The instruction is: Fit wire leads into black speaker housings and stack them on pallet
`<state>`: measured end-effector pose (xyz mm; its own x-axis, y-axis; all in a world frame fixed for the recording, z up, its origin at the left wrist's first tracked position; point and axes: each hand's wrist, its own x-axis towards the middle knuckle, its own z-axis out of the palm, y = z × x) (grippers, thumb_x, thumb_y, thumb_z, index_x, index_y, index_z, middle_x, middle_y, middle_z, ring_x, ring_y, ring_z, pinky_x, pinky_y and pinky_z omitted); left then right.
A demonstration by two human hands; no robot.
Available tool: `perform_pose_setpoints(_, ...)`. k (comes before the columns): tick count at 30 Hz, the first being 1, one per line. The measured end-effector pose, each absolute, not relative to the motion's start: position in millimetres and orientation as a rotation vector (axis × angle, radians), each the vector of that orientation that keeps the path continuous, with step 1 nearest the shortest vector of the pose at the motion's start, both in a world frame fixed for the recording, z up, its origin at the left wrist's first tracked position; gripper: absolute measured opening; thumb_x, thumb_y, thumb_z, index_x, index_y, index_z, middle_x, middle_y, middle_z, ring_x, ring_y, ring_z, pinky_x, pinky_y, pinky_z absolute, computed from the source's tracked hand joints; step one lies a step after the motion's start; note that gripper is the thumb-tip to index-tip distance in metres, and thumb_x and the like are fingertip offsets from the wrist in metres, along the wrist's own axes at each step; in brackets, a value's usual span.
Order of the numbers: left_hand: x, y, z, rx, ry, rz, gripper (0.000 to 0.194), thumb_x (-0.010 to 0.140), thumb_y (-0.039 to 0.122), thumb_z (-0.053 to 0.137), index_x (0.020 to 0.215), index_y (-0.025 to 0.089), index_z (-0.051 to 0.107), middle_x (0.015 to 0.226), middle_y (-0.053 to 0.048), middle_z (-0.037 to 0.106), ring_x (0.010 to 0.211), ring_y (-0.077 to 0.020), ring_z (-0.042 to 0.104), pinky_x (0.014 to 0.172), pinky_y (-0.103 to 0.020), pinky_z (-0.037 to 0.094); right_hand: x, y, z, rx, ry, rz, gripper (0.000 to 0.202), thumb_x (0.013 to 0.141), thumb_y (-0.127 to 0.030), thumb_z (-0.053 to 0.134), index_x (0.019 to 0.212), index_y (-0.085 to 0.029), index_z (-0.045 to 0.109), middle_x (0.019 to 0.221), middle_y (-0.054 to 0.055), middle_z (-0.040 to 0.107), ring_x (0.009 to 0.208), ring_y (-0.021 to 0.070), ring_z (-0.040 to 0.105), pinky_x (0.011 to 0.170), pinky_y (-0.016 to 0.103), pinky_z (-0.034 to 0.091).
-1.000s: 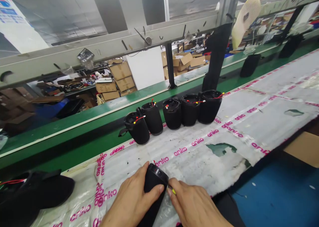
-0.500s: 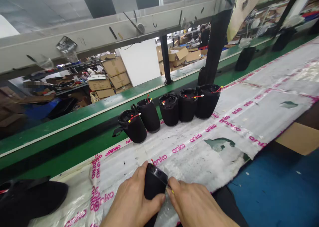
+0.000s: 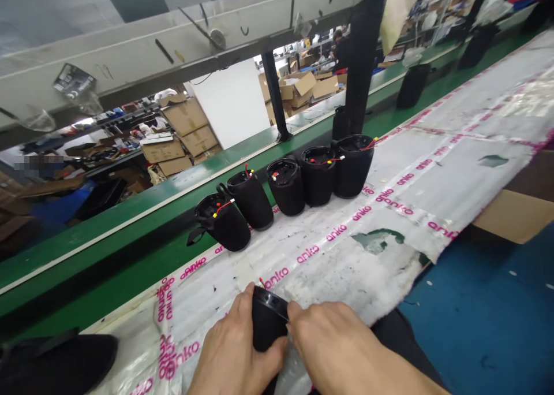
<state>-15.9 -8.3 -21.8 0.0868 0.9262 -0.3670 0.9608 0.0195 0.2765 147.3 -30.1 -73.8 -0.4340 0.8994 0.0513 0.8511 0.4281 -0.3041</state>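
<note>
My left hand (image 3: 236,340) is wrapped round a black fabric-covered speaker housing (image 3: 266,325), which is tilted, its black plastic rim facing up and away. A small red wire end shows above that rim. My right hand (image 3: 324,337) is closed, with thumb and fingers pressed at the rim's right side; what they pinch is hidden. Beyond my hands stands a row of several similar speaker housings (image 3: 285,190), open end up, with red wires and yellow and white connectors at their tops. Another black housing (image 3: 64,360) lies at the lower left, partly cut off.
White foam sheeting with pink printed tape (image 3: 337,268) covers the bench, torn in places. Behind it runs a green belt (image 3: 142,256). A black post (image 3: 361,66) and a metal beam (image 3: 164,43) cross the far side. A cardboard box (image 3: 511,216) is at the right.
The view has shifted slightly, so the row of housings appears further left. My right hand has turned a little at the rim, and the yellow bit by its fingers no longer shows.
</note>
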Motion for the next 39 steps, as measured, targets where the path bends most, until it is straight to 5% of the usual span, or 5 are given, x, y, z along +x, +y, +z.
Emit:
perform_pose_setpoints(11,-29,-5,-18,1.955,1.78,0.037,0.08,0.078,0.044,0.057,0.148,0.009,0.038,0.148,-0.017,0.052,0.135,-0.0298,0.051,0.113,-0.04,0.038,157,-27,-81,-1.466,-1.99,0.636,0.028,0.108,-0.031,0.027,0.099,-0.022,0.052,0.07,-0.001,0.065,0.063,0.0184,0.066,0.056,0.028,0.037)
perform_pose_setpoints(19,-27,-7,-20,1.919,1.834,-0.031,0.078,0.084,0.051,0.054,0.15,0.015,0.033,0.144,-0.016,0.056,0.131,-0.0328,0.054,0.109,-0.046,0.04,166,-44,-97,-1.425,-1.779,1.01,0.034,0.105,-0.043,0.022,0.1,-0.024,0.049,0.072,0.001,0.062,0.063,0.0217,0.061,0.058,0.031,0.037)
perform_pose_setpoints(24,-42,-14,-21,1.823,1.745,0.019,0.068,0.095,0.055,0.035,0.156,0.029,0.021,0.163,-0.004,0.028,0.15,-0.026,0.028,0.122,-0.05,0.021,169,-52,-100,-1.402,-1.791,0.937,0.025,0.101,-0.03,0.025,0.115,-0.023,0.045,0.089,0.004,0.067,0.082,0.0244,0.066,0.073,0.036,0.044)
perform_pose_setpoints(30,-25,-17,-21,1.817,1.683,0.065,0.092,0.069,0.048,0.072,0.147,0.014,0.039,0.149,-0.017,0.049,0.135,-0.0347,0.048,0.113,-0.045,0.038,180,-60,-97,-1.351,-1.797,0.758,0.023,0.103,-0.032,0.03,0.117,-0.025,0.047,0.088,0.002,0.069,0.078,0.0217,0.069,0.069,0.033,0.047)
perform_pose_setpoints(39,-16,-31,-19,1.752,1.7,0.013,0.091,0.074,0.041,0.064,0.153,0.013,0.03,0.157,-0.014,0.039,0.144,-0.0308,0.038,0.12,-0.044,0.028,178,-71,-103,-1.324,-1.839,0.612,0.022,0.105,-0.029,0.032,0.116,-0.025,0.051,0.087,0.001,0.071,0.069,0.0196,0.07,0.06,0.029,0.049)
